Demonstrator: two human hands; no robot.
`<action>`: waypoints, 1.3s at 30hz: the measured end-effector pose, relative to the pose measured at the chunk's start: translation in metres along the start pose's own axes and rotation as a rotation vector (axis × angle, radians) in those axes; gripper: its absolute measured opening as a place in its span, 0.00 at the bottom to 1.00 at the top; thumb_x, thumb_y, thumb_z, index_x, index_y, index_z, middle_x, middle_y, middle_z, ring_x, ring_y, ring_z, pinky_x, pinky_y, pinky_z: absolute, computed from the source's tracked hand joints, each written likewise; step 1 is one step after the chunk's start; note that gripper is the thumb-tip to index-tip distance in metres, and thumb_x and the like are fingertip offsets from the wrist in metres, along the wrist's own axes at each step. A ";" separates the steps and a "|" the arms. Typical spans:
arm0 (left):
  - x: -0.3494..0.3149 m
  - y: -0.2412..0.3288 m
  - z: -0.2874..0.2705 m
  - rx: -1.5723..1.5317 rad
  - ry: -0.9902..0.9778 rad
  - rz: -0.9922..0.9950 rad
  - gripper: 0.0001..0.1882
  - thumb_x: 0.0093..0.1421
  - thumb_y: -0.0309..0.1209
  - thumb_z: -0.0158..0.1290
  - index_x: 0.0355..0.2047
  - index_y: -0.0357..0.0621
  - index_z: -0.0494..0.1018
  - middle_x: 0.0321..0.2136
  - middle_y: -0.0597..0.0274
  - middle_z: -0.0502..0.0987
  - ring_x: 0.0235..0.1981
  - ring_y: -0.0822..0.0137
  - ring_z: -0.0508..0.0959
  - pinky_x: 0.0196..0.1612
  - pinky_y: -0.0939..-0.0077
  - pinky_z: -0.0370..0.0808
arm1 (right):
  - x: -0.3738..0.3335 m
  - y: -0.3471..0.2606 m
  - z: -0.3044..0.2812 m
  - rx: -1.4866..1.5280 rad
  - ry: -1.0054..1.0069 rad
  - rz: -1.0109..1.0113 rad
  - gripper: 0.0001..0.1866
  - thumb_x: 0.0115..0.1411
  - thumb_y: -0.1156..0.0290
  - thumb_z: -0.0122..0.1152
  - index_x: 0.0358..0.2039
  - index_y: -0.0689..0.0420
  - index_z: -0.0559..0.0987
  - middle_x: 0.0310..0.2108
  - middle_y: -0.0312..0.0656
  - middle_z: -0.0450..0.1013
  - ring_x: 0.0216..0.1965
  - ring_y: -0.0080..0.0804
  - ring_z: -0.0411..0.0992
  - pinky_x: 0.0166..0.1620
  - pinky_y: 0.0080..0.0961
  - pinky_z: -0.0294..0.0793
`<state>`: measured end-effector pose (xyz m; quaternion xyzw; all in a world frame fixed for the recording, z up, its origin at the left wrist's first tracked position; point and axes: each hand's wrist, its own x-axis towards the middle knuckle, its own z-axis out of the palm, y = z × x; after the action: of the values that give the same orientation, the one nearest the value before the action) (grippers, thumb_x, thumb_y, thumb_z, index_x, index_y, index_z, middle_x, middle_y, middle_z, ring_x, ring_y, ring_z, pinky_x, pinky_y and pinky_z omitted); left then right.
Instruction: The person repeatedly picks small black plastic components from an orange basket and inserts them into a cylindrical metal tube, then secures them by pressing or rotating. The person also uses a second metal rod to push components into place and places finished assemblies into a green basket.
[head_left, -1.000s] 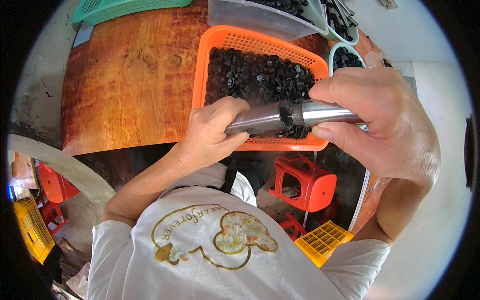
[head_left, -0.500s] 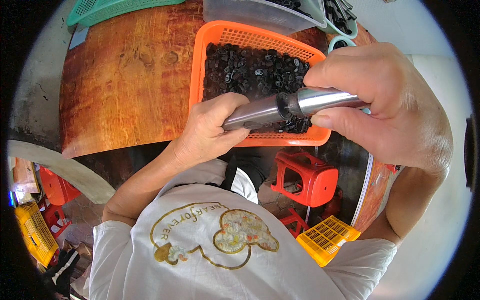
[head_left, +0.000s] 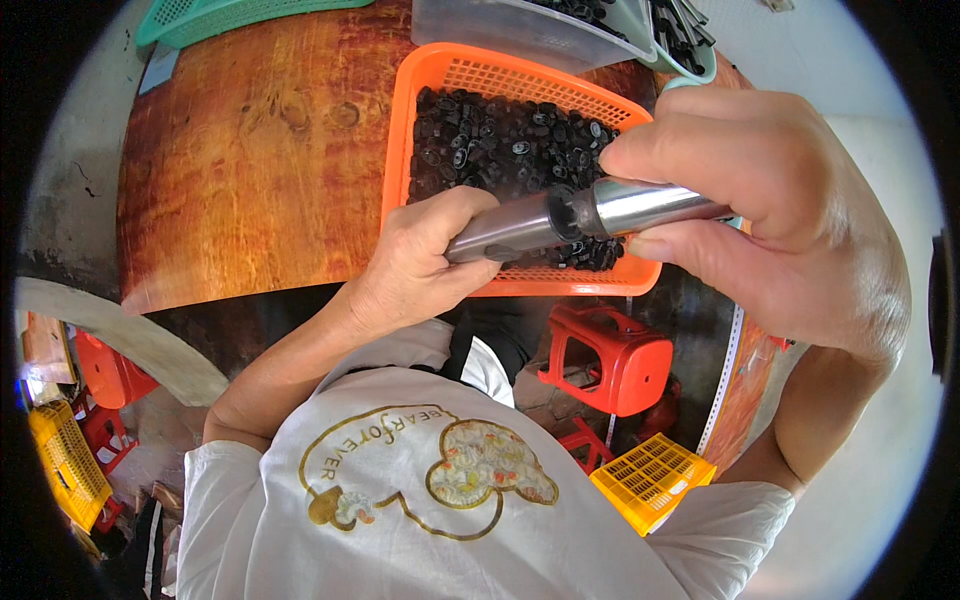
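My left hand (head_left: 412,252) is closed around a dull grey metal tube (head_left: 508,230), held over the near part of an orange basket (head_left: 402,140). At the tube's right end sits a black fitting (head_left: 568,212). A shiny metal tube (head_left: 645,206) meets it from the right, nearly in line. My right hand (head_left: 790,200) pinches the shiny tube between thumb and fingers, and its far end is hidden in the palm. Many small black plastic pieces (head_left: 500,140), some oval with a hole, fill the basket below.
The basket stands on a brown wooden table (head_left: 250,160). Behind it are a clear plastic bin (head_left: 500,32), a pale green container (head_left: 690,65) of metal tubes and a green basket (head_left: 230,22). Red stools (head_left: 635,370) and a yellow crate (head_left: 652,485) stand below the table.
Both hands keep their hold and the tubes stay joined end to end at the black fitting. My right hand has shifted very slightly, and the whole view has drifted a little.
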<state>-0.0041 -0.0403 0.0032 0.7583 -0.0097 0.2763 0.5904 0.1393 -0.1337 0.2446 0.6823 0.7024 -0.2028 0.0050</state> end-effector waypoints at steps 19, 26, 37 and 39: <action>0.001 0.005 -0.003 -0.067 -0.045 -0.091 0.15 0.50 0.23 0.61 0.38 0.38 0.71 0.21 0.62 0.73 0.22 0.76 0.72 0.26 0.78 0.70 | 0.007 0.009 0.004 0.155 0.020 -0.006 0.15 0.45 0.79 0.66 0.35 0.65 0.76 0.24 0.45 0.72 0.24 0.43 0.71 0.27 0.31 0.67; 0.003 0.004 -0.002 -0.073 -0.035 -0.077 0.14 0.50 0.22 0.61 0.37 0.38 0.71 0.21 0.63 0.73 0.22 0.78 0.70 0.25 0.78 0.69 | 0.016 0.001 0.000 0.032 -0.021 -0.038 0.12 0.43 0.76 0.65 0.29 0.65 0.75 0.22 0.47 0.70 0.22 0.46 0.69 0.26 0.34 0.66; -0.001 0.006 0.000 0.017 0.015 -0.068 0.13 0.49 0.19 0.59 0.35 0.38 0.70 0.20 0.62 0.73 0.21 0.74 0.72 0.26 0.77 0.71 | 0.015 0.004 0.004 0.050 -0.016 -0.069 0.10 0.45 0.76 0.64 0.28 0.65 0.74 0.19 0.46 0.68 0.20 0.46 0.68 0.23 0.34 0.65; -0.001 0.006 0.000 0.018 0.011 -0.060 0.16 0.49 0.19 0.59 0.39 0.39 0.70 0.25 0.55 0.75 0.26 0.62 0.78 0.28 0.73 0.74 | 0.015 0.005 0.005 0.080 -0.020 -0.065 0.10 0.46 0.75 0.64 0.28 0.65 0.74 0.19 0.46 0.68 0.20 0.46 0.68 0.23 0.34 0.64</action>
<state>-0.0072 -0.0424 0.0076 0.7619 0.0189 0.2626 0.5918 0.1420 -0.1212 0.2343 0.6568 0.7154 -0.2374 -0.0220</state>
